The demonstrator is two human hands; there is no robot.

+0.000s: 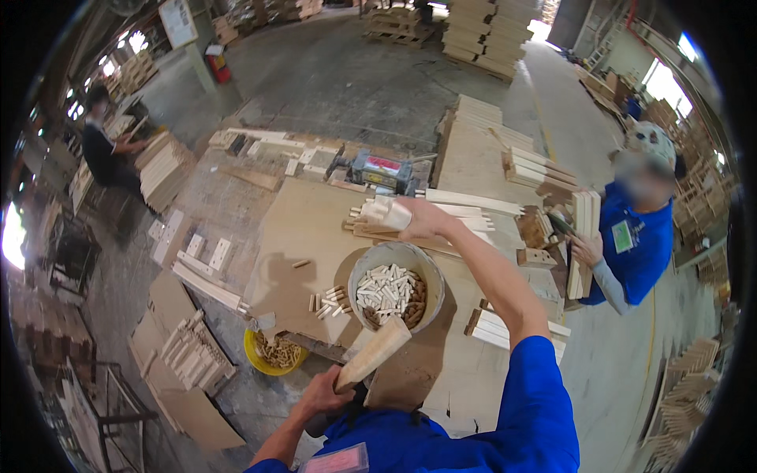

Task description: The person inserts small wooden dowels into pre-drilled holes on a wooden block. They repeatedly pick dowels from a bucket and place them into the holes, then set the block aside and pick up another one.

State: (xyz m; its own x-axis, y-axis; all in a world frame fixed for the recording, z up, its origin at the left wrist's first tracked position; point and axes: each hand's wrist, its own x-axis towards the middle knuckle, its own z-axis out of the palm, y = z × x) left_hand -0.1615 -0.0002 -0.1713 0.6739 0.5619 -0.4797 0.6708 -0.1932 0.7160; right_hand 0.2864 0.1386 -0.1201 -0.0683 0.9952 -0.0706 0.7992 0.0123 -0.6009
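My left hand (325, 392) is closed around one end of a thick wooden bar (375, 353), which slants up to the near rim of a round grey bucket (432, 276). Pale wooden dowels (384, 290) fill most of that bucket, with browner ones at its right side. Beyond it, my right hand (423, 218) reaches over wooden slats (461, 214) with dowels in their ends. Something white covers or sits at its fingertips; they look closed, but what they grip is unclear. Loose dowels (331, 303) lie left of the bucket on a brown board (303, 229).
A machine (381, 169) stands at the table's far side. A yellow bucket (276, 364) of dowels sits below the near left edge. To the right, a co-worker in blue (637, 225) holds wooden pieces (582, 236). Another person (106, 154) works at far left, beside stacked wood (164, 169).
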